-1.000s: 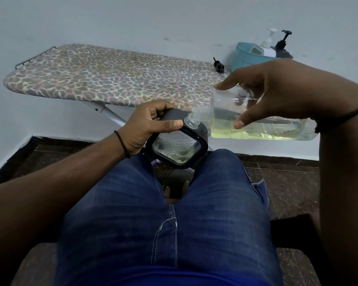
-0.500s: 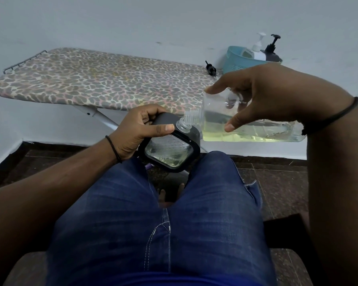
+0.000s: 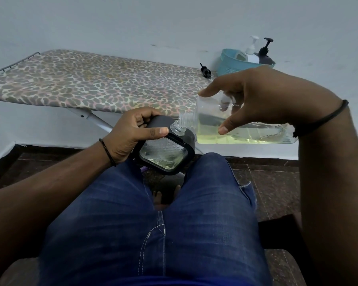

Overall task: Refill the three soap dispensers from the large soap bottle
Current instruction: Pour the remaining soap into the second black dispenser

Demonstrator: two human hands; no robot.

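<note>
I take the ironing board (image 3: 103, 87) with its leopard-print cover as my landmark; it runs across the far side of the view, against the pale wall.

In front of the board's near edge, my left hand (image 3: 130, 135) grips the black-cased soap dispenser (image 3: 167, 149), fingers curled over its top and the thumb laid along its side up to the neck. The dispenser tilts above my knees, its clear face turned up, with some greenish liquid and bubbles showing inside. Its open clear neck points up toward the board's right end.

Just right of that, the large soap bottle (image 3: 244, 131) lies almost level in the air, its threaded mouth touching or just above the dispenser's neck; I cannot tell which. Pale yellow soap pools along its lower side.

My right hand (image 3: 262, 98) holds the bottle from above, forefinger stretched along the top, thumb pressed on the near face.

On the board's right end lies a small black pump head (image 3: 205, 70). Beside it stands a teal basket (image 3: 236, 62) holding a white dispenser (image 3: 250, 52) and a dark dispenser (image 3: 265, 54), both with pumps on.
</note>
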